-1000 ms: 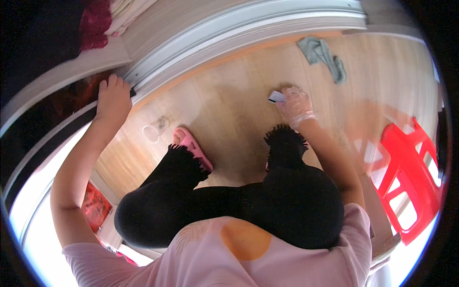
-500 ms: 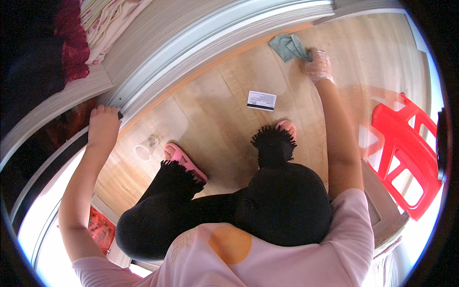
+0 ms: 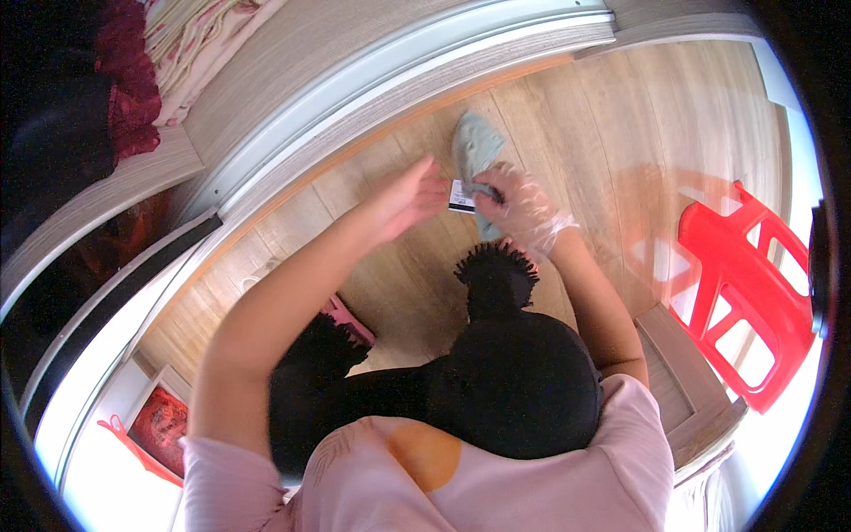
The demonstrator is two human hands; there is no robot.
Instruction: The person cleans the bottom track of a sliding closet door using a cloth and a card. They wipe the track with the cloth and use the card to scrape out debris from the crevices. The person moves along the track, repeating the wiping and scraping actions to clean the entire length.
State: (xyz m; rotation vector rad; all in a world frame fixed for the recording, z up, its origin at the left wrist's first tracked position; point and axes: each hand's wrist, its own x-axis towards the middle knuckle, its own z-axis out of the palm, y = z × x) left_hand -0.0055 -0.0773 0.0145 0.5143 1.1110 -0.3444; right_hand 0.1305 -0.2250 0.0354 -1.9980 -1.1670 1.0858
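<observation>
My right hand [image 3: 516, 206], in a clear plastic glove, is closed on a grey-green cloth [image 3: 476, 146] above the wooden floor. The cloth hangs bunched on both sides of the fingers. Partly hidden by it, a white card with a black stripe [image 3: 459, 197] appears to lie on the floor. My bare left hand [image 3: 413, 202] is just left of the card, slightly blurred, its fingers stretched out with nothing in them. A small gap separates it from the card and the cloth.
A light sliding-door track [image 3: 355, 115] curves along the far side of the wooden floor. To the right stands a red plastic stool [image 3: 749, 293], near a wooden frame [image 3: 683, 381]. Folded fabrics [image 3: 199, 53] lie at upper left. A pink slipper [image 3: 352, 321] is beside my black-clad leg.
My left hand has left the track edge at left and come to the middle beside the card. My right hand has drawn the cloth nearer and leftward, partly over the card.
</observation>
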